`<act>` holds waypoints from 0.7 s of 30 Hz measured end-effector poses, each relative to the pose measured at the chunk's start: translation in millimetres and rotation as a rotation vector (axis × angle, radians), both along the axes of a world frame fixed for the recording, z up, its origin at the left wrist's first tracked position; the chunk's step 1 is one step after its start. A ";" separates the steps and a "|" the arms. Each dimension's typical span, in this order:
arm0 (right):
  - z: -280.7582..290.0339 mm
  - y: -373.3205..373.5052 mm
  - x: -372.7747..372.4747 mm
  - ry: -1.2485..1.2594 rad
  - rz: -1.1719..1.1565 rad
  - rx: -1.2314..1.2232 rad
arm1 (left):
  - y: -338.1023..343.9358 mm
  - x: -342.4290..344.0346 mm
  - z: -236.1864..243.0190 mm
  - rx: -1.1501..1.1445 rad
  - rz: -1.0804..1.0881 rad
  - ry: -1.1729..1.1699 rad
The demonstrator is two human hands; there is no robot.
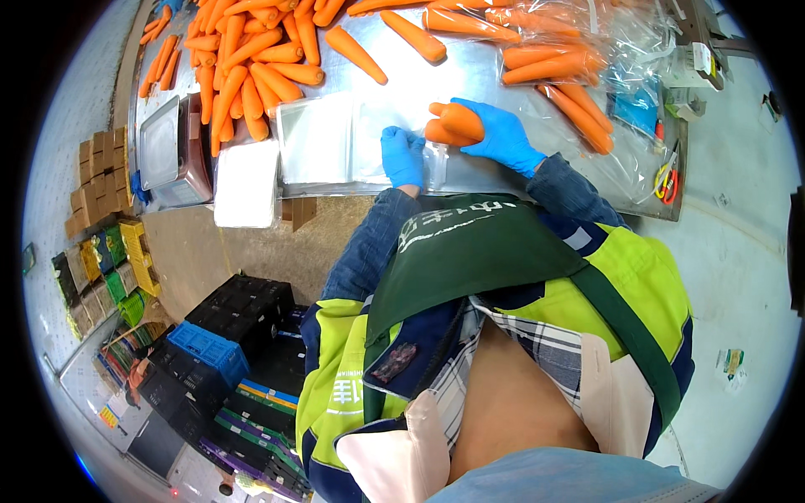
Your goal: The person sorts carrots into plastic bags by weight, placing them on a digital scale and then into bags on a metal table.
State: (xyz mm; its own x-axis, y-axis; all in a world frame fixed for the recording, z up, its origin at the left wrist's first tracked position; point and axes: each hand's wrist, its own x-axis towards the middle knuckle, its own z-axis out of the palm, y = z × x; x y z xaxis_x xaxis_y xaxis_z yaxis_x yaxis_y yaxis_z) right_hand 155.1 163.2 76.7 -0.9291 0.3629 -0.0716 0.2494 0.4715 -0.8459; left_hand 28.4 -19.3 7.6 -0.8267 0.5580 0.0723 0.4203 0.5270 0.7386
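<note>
carrots (pixel 455 126) gripped in my right hand (pixel 501 134) could slip off the table's (pixel 470 71) near edge; left hand (pixel 402 155) pins bag (pixel 356 138) flat.

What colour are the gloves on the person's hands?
Bright blue rubber gloves, left hand and right hand, clearest in the head view.

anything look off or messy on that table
Nothing looks damaged or spilled. The right hand holds two carrots at a clear bag that the left hand pins flat. Loose carrots lie heaped on the metal table, some already bagged.
</note>
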 end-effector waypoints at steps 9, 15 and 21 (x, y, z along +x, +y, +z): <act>13.4 -4.7 6.7 0.011 0.015 0.036 | -57.8 -96.0 32.1 0.201 0.129 -0.669; 34.8 -31.1 -41.2 0.055 0.183 0.355 | -32.6 -50.7 13.2 0.103 -0.037 -0.232; 17.7 -24.8 -50.5 -0.268 0.294 0.446 | -33.9 -48.8 24.9 0.342 0.051 -0.298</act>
State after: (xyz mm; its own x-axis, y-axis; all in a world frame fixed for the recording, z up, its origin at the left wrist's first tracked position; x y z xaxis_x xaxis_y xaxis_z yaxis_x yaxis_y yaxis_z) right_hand 104.6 138.4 94.3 -0.9656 0.1427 -0.2174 0.2324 0.8484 -0.4756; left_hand -20.4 -53.2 32.6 -0.8652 0.5015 0.0005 0.1431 0.2459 0.9587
